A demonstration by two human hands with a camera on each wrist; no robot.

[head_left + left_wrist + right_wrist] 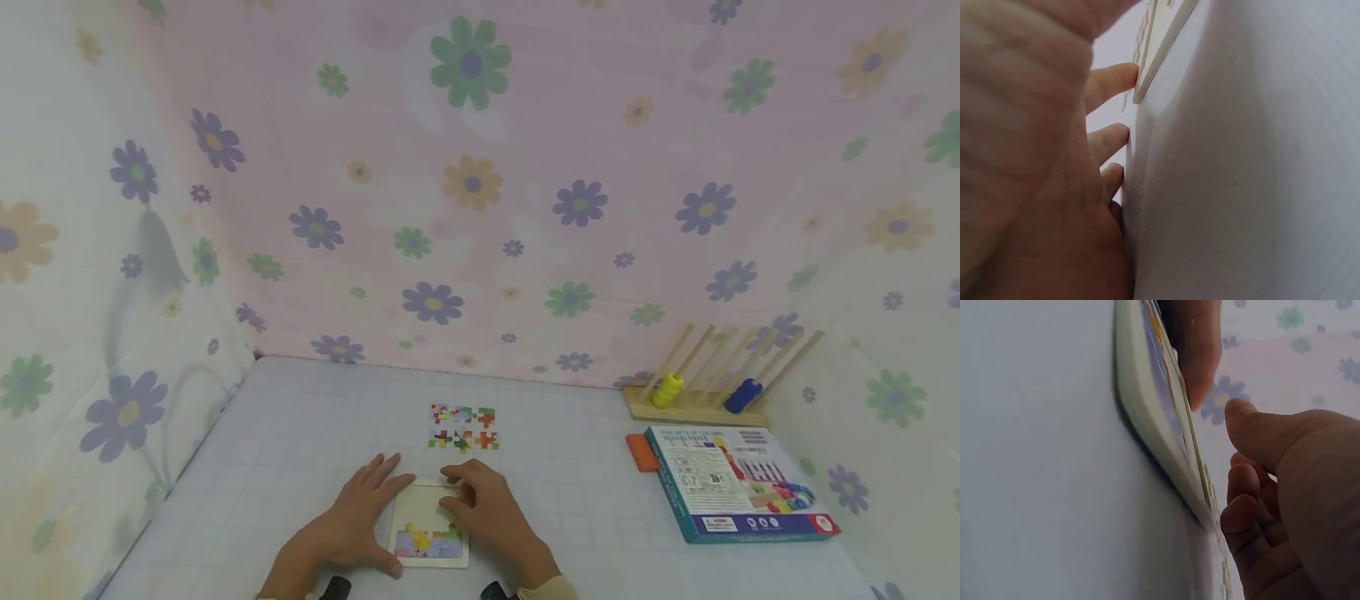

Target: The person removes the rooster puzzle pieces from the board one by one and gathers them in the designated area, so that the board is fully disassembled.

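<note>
A small light wooden puzzle tray point(418, 505) lies on the table, its bottom part filled with joined purple, yellow and green jigsaw pieces point(429, 545). My left hand point(358, 518) is spread along the tray's left side. Its thumb is by the lower left corner, and in the left wrist view a fingertip touches the tray's edge point(1159, 50). Over the tray's right side is my right hand point(491, 512), with thumb and index finger apart. In the right wrist view its other fingers point(1242, 515) curl loosely, and no piece shows between them and the thumb.
Beyond the tray, several loose jigsaw pieces point(462, 439) lie in two rows. To the right are a boxed bead set point(720, 483), an orange block point(641, 452) and a wooden peg rack point(637, 408) with yellow and blue beads. Flowered cloth point(510, 167) encloses the table.
</note>
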